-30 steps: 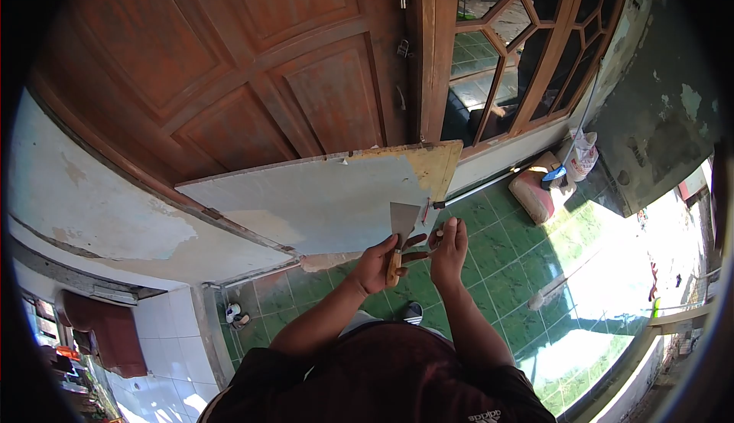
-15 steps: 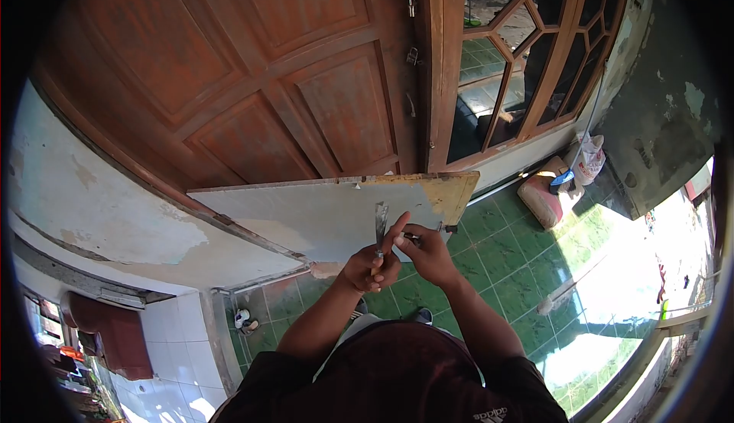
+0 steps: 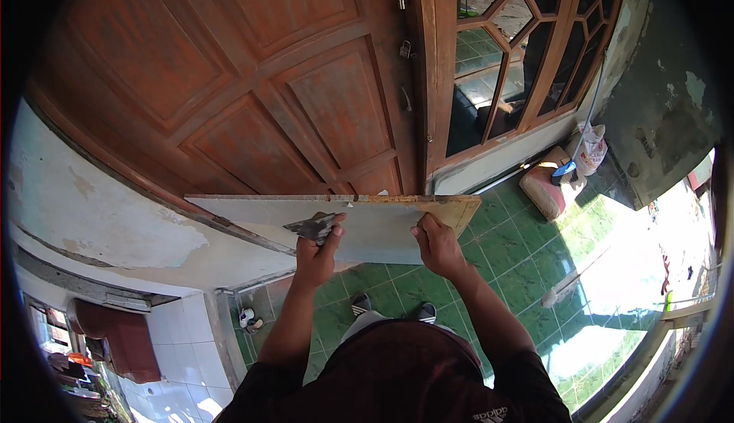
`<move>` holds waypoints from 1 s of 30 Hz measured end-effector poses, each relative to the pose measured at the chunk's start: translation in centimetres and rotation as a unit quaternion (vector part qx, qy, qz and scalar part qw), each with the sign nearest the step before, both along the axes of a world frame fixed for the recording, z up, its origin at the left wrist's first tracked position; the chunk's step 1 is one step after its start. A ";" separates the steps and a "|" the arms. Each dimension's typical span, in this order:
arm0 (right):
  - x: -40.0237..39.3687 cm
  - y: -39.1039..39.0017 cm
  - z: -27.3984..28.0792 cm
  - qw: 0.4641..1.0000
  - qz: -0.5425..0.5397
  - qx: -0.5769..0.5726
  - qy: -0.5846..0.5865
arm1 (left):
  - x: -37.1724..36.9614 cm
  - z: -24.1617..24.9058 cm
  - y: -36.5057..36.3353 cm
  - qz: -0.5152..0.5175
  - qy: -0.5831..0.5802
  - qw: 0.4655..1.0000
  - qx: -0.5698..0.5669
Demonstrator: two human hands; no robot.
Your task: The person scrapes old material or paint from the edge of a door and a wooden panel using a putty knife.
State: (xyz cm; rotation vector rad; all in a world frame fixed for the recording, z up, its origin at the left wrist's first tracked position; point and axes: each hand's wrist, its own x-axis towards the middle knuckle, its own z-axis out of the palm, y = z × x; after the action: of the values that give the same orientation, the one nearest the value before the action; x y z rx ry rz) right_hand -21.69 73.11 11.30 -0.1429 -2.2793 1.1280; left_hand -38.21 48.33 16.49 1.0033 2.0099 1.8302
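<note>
My left hand (image 3: 318, 251) is closed around a putty knife (image 3: 312, 227), its wide, smeared grey blade pointing left in front of the board. That board (image 3: 375, 235) is painted pale grey, with a worn yellowish patch at its right end, and stands across the foot of the wooden door (image 3: 336, 109). To the right, my right hand (image 3: 440, 248) is closed, fingers curled close to the board's face near the yellowish patch. What its fingers hold, if anything, I cannot tell.
Green tiles (image 3: 505, 247) cover the floor. At the right, a sack (image 3: 544, 193) lies by a white bag (image 3: 590, 151) and a blue broom head (image 3: 564, 169). A latticed window (image 3: 520, 63) adjoins the door, and a peeling wall (image 3: 115, 216) runs along the left.
My hands, close together before, have moved apart. The left went left with the putty knife, whose blade swung from upright to pointing left. My right hand moved up slightly and its fingers curled.
</note>
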 end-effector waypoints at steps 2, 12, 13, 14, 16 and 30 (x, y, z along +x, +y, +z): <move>-0.7 0.2 -0.6 1.000 -0.009 0.009 0.012 | -1.6 2.3 -0.3 0.109 0.144 0.983 -0.044; 7.2 5.8 -17.3 0.952 -0.159 -0.111 -0.237 | -8.9 1.2 1.2 0.110 0.292 0.921 -0.232; 9.9 6.3 -21.3 0.937 -0.202 -0.073 -0.276 | -9.0 1.7 1.3 0.102 0.267 0.930 -0.232; 12.6 6.9 -24.8 0.916 -0.232 -0.087 -0.316 | -9.2 1.9 1.4 0.095 0.242 0.938 -0.231; 16.9 7.7 -28.6 0.856 -0.295 -0.108 -0.411 | -10.2 1.6 1.8 0.108 0.261 0.925 -0.253; 31.7 10.7 -41.9 0.685 -0.297 -0.308 -0.590 | -11.3 2.6 3.5 0.121 0.290 0.907 -0.280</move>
State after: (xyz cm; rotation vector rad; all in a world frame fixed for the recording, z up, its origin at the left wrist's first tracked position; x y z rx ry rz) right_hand 9.99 83.80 -30.62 -2.2716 -2.2078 1.5668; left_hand -49.55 51.82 19.09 1.2366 2.8830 0.9578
